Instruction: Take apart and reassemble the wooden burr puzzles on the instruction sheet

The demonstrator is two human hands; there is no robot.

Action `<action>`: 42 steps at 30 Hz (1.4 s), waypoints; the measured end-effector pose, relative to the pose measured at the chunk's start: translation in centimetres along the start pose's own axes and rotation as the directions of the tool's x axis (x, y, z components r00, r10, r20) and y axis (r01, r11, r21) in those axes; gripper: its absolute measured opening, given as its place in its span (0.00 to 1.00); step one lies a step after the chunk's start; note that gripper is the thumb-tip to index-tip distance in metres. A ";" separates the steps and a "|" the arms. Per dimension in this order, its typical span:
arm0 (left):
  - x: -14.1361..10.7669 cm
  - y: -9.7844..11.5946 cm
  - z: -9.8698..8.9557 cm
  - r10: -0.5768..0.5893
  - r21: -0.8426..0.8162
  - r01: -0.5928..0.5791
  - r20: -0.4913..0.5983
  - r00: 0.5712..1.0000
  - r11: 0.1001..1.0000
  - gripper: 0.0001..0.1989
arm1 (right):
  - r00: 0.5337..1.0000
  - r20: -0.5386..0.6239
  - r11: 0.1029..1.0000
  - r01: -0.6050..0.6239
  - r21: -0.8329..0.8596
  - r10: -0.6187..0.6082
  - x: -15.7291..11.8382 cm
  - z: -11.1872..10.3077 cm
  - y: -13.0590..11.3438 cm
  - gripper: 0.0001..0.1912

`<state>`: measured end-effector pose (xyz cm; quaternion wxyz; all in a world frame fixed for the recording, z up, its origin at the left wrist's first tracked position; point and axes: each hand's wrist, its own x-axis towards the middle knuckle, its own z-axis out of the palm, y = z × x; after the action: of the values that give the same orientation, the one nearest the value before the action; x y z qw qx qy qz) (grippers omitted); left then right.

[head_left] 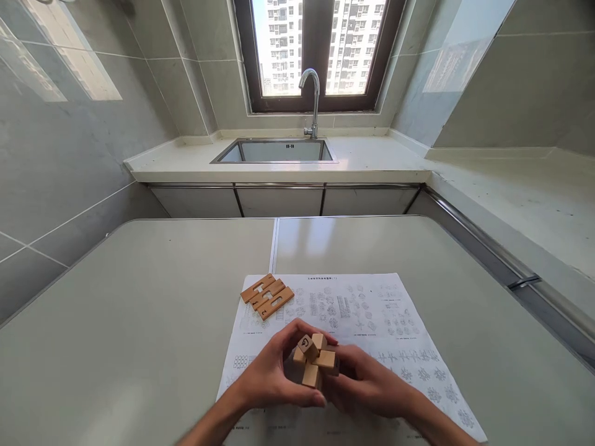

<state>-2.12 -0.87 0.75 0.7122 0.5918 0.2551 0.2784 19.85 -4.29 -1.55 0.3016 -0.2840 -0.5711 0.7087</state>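
Several light wooden blocks, fitted together into an interlocking puzzle (312,365), sit between my two hands above a printed sheet. One block end carries a dark letter that looks like a G. My left hand (274,368) curls around the puzzle from the left, thumb along its near side and fingers behind it. From the right, my right hand (367,381) grips it, with some fingertips hidden beneath the blocks. Farther off, flat slotted wooden pieces (268,296) with dark numbers lie side by side on the sheet's upper left corner.
The white sheet (346,300) shows rows of small assembly drawings and lies on a pale table (139,297) with a seam down its middle. Beyond the table are a counter (372,152), a sink (232,152), a faucet (315,105) and a window. Tiled walls stand on both sides.
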 end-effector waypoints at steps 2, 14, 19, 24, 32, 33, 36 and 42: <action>0.0 0.2 0.2 0.009 0.063 -0.007 -0.039 0.999 0.998 0.34 | 0.997 -0.077 0.998 0.011 -0.055 -0.015 0.0 0.2 0.1 0.18; 0.3 -0.1 1.1 0.139 0.208 -0.103 -0.164 0.977 0.973 0.28 | 0.926 -0.328 0.943 0.075 -0.326 -0.187 0.0 1.0 1.2 0.14; 0.4 -0.1 1.2 0.120 0.216 -0.083 -0.162 0.979 0.973 0.26 | 0.924 -0.344 0.941 0.048 -0.336 -0.170 0.2 1.0 1.4 0.15; 0.4 -0.2 1.0 0.118 0.251 -0.070 -0.180 0.977 0.965 0.27 | 0.945 -0.300 0.974 0.067 -0.217 -0.132 0.3 0.8 0.5 0.16; 0.2 -0.5 0.3 0.133 0.200 -0.090 -0.212 0.968 0.976 0.27 | 0.998 0.041 0.955 0.028 0.296 -0.042 0.0 0.2 -0.1 0.31; 0.1 -0.5 0.2 0.134 0.202 -0.091 -0.212 0.968 0.975 0.28 | 0.999 0.043 0.951 0.019 0.309 -0.034 0.0 0.1 -0.1 0.32; 0.1 -0.4 0.0 0.139 0.188 -0.100 -0.207 0.968 0.977 0.31 | 1.000 0.008 0.957 0.018 0.289 -0.021 -0.1 -0.1 -0.5 0.31; 0.2 -0.3 -0.3 0.114 0.101 -0.092 -0.248 0.962 0.991 0.35 | 0.998 -0.061 0.956 0.016 0.293 0.002 -0.1 0.1 -0.8 0.26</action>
<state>-2.19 -0.54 0.38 0.6314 0.5949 0.3249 0.3768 19.94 -4.25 -0.75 0.3601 -0.2553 -0.4511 0.7757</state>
